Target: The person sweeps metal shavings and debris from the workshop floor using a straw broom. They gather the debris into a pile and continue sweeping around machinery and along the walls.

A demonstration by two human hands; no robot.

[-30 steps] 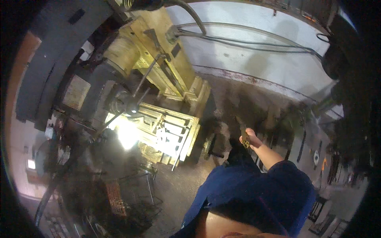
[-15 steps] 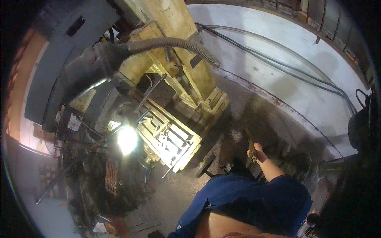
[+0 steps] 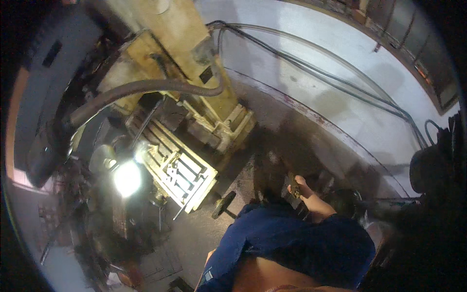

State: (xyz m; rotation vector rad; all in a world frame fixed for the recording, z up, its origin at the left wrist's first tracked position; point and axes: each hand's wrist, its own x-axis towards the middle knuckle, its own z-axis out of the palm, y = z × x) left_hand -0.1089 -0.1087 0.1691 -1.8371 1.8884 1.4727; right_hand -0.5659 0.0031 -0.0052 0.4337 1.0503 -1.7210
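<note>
My right hand (image 3: 306, 191) reaches out past my dark blue shirt, its fingers closed round a narrow, dark yellow-brown object (image 3: 295, 187) whose kind I cannot make out. Dim floor and dark clutter lie around that hand. Of my left side only a sliver of skin shows at the shirt's left edge; the hand itself is out of sight. Ahead to the left stands a yellow milling machine (image 3: 204, 104) with a slotted worktable (image 3: 182, 177), brightly lit by a glaring work lamp (image 3: 127, 178). A handwheel (image 3: 224, 204) sits between the worktable and my body.
A ribbed flexible hose (image 3: 146, 86) arches across the machine. Grey cabinets (image 3: 41, 82) stand at the far left. Cables (image 3: 301, 63) run along the white wall (image 3: 335, 92). Dark equipment (image 3: 428, 168) stands at the right, and blurred clutter lies at the lower left.
The view has shifted, so the machine, lamp and worktable appear farther left. My right hand keeps its grip on the dark object and appears slightly farther left too.
</note>
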